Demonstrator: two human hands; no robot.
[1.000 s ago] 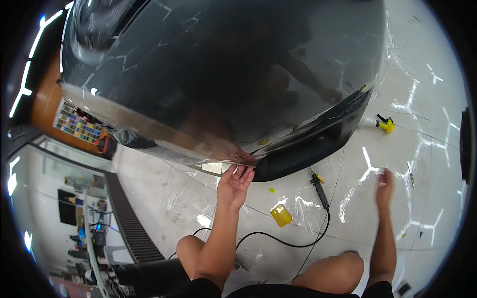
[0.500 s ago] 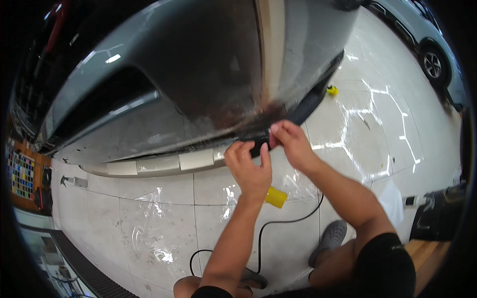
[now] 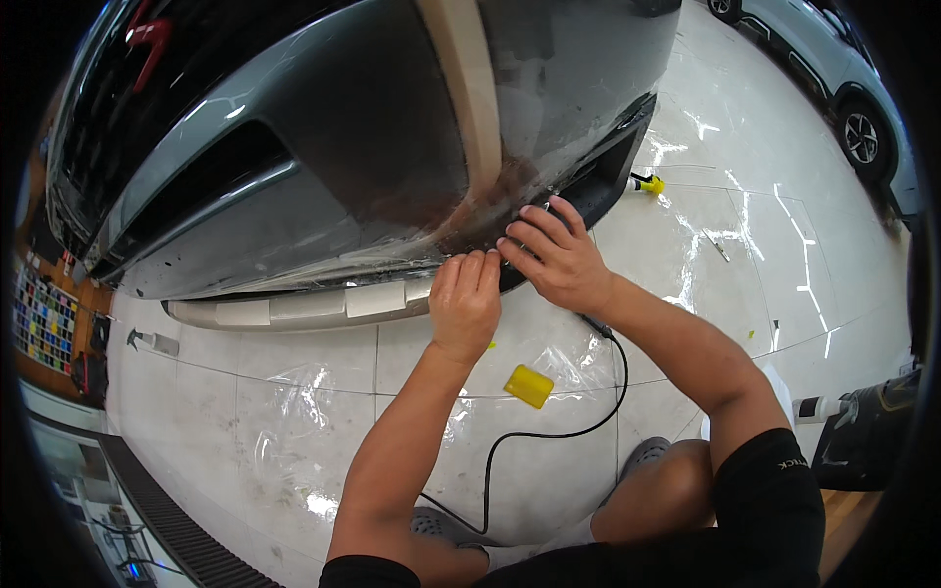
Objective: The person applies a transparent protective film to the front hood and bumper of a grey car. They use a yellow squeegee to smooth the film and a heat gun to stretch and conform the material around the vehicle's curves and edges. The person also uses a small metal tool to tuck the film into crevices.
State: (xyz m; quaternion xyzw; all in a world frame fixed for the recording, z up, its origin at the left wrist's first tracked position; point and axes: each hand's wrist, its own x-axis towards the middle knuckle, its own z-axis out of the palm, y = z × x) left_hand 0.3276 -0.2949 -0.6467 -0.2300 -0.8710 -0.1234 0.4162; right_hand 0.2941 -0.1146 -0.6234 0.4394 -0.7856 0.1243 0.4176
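In front of me is the lower side of a grey car bumper [image 3: 333,220], with wrinkled clear film [image 3: 387,253] along its bottom. My left hand [image 3: 467,306] has its fingers pressed together at the bumper's lower edge; whatever they pinch is hidden. Just right of it and slightly higher, my right hand [image 3: 562,260] lies with fingers spread against the film-covered dark edge. The two hands almost touch. A black lower trim [image 3: 603,191] continues to the right, and a pale strip with white patches [image 3: 375,298] runs to the left.
On the tiled floor lie a yellow flat block [image 3: 529,386], a black cable [image 3: 488,461] and shiny clear film pieces [image 3: 304,392]. A spray bottle [image 3: 157,343] lies at left; a yellow-topped bottle [image 3: 649,184] is beyond the bumper. Another car [image 3: 833,69] stands at far right.
My right hand has gone from a pinch to spread fingers laid on the bumper edge. My left hand has shifted slightly up and left, its fingers now together. The view has shifted too.
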